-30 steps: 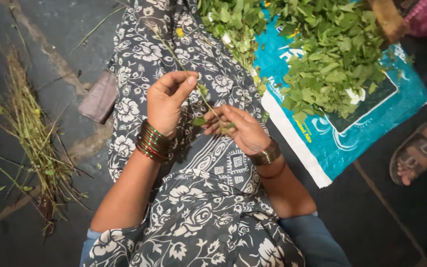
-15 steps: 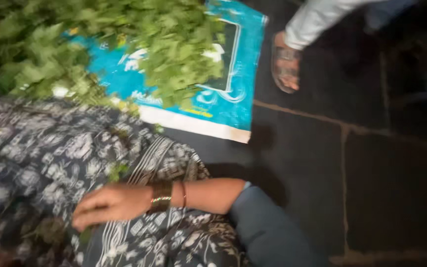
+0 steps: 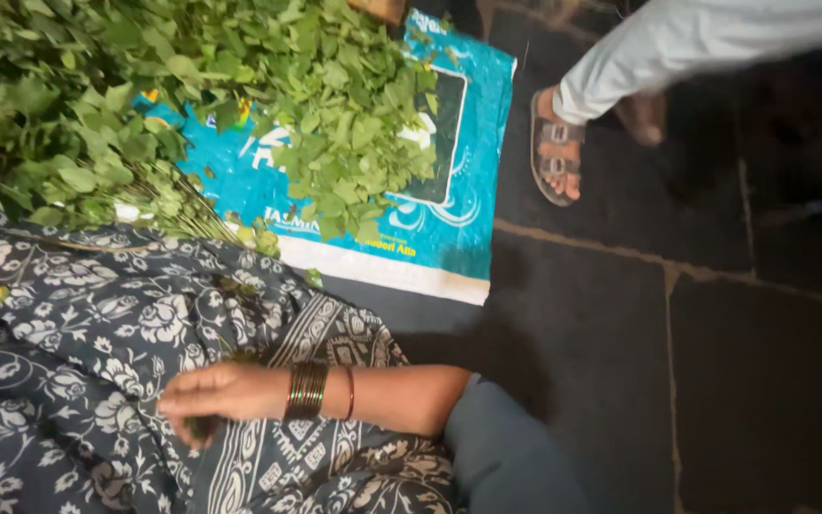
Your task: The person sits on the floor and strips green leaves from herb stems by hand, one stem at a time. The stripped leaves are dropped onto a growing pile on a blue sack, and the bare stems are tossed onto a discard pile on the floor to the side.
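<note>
My right hand (image 3: 216, 392) rests on my lap, on dark blue cloth with a white flower print (image 3: 97, 333). Its fingers curl around a small dark green sprig (image 3: 200, 428). A stack of green and gold bangles (image 3: 306, 390) and a thin red one sit on the wrist, and a grey-blue sleeve (image 3: 506, 457) covers the upper arm. My left hand is out of view. A few loose leaf bits (image 3: 240, 290) lie on the cloth above the hand.
A heap of plucked green leaves (image 3: 354, 124) lies on a blue printed sack (image 3: 430, 238) on the dark stone floor (image 3: 715, 381). Leafy stems (image 3: 59, 143) are bunched at the upper left. Another person's sandalled foot (image 3: 554, 157) and white trouser leg stand beside the sack.
The view has swung right, away from both hands plucking over the lap. My left hand has left the view. My right hand has dropped onto the cloth. A person's foot has come into sight.
</note>
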Motion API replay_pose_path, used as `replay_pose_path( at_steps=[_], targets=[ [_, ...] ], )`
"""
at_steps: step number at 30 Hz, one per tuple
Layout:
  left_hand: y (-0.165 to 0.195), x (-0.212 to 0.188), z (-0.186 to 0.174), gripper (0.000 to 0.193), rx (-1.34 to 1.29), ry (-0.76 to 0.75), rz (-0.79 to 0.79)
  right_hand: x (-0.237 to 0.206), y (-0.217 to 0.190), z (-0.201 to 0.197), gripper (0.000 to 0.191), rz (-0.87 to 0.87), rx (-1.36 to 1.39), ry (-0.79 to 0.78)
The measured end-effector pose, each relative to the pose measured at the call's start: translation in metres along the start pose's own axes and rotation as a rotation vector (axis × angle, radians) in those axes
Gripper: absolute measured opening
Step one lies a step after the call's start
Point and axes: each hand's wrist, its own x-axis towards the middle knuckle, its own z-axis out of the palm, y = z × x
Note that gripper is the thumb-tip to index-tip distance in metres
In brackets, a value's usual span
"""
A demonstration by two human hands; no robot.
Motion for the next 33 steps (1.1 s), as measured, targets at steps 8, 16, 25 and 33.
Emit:
replay_pose_path(
  at_steps=[8, 16, 25, 33],
  targets=[
    [0.004, -0.046, 0.072, 0.003, -0.068, -0.372, -0.087, -0.012, -0.020, -0.011, 0.030, -0.049, -0.059, -0.031],
    [0.049, -0.018, 0.051, 0.019, 0.742, -0.003, 0.720, -0.039, -0.057, 0.005, 0.022, -0.436, -0.857, -0.276],
    [0.014, 0.016, -0.228, 0.014, 0.637, 0.634, -0.145, -0.054, -0.191, -0.148, 0.045, -0.623, -1.949, 1.177],
    [0.008, 0.002, -0.227, 0.026, 0.749, 0.610, -0.032, 0.006, -0.140, -0.220, 0.011, -0.303, -1.738, 0.988]
  ],
)
